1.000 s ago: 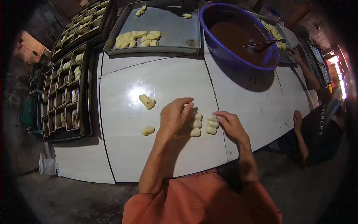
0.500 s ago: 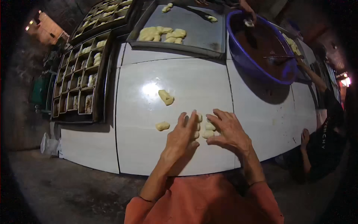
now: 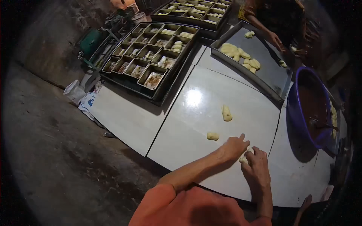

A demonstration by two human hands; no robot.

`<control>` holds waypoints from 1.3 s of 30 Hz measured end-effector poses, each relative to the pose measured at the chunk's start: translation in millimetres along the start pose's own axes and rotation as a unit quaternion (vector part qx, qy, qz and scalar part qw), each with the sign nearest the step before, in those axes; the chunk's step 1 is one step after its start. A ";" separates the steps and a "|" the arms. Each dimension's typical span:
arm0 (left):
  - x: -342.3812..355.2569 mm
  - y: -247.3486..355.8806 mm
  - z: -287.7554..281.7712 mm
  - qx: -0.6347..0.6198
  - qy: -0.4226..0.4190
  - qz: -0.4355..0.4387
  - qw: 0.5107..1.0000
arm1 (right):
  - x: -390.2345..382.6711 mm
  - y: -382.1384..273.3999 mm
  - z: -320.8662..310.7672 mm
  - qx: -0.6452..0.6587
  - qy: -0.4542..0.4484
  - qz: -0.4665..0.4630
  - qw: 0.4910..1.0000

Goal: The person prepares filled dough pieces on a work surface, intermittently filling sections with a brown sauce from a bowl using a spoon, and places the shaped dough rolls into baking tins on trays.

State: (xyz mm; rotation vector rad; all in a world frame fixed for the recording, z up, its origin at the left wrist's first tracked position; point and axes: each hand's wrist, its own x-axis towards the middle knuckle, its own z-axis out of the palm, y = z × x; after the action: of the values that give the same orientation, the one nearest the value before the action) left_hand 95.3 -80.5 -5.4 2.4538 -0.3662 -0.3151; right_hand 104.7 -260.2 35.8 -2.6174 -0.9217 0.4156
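Observation:
My left hand (image 3: 235, 147) bends its fingers round the far-left side of small pale dough pieces (image 3: 245, 158) on the white tiled table (image 3: 181, 128). My right hand (image 3: 256, 164) curls over the same pieces from the right, fingers closed on them; much of the dough is hidden. A yellow dough lump (image 3: 212, 136) lies left of my hands, and a longer lump (image 3: 226, 113) lies farther away.
Gridded tins (image 3: 154, 80), some holding dough, stand at back left. A metal tray (image 3: 273, 81) bears dough. A purple tub (image 3: 296, 109) of brown mixture, with a utensil, stands right. A co-worker (image 3: 277, 19) reaches over the tray; another person's hand (image 3: 307, 201) shows lower right.
The view has swung leftward. My hands have drawn together round the dough rows, the right one moving inward. A co-worker's arm has appeared over the tray and tub.

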 end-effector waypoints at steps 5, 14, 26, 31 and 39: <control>-18.2 -13.1 -18.8 -0.119 -0.001 0.007 0.993 | 16.9 -11.9 -22.8 0.111 -0.071 0.028 0.991; -146.7 -151.9 -168.2 -0.231 0.013 0.006 0.973 | 119.8 -72.3 7.4 0.399 -0.066 -0.076 0.911; -182.5 -334.7 -348.0 0.007 0.064 -0.195 0.979 | 340.2 -297.9 43.8 0.043 0.012 -0.271 0.962; -174.6 -370.6 -320.7 0.024 0.106 -0.108 0.988 | 340.4 -302.7 71.4 -0.090 0.045 -0.281 0.954; -190.7 -363.8 -332.5 0.059 0.115 -0.111 0.985 | 333.1 -310.9 79.0 -0.124 0.043 -0.263 0.956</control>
State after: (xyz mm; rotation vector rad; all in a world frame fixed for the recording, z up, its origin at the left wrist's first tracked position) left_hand 87.4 444.7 51.9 2.6174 -0.0131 -0.1010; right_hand 154.0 199.7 36.1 -2.4293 -1.6639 0.0481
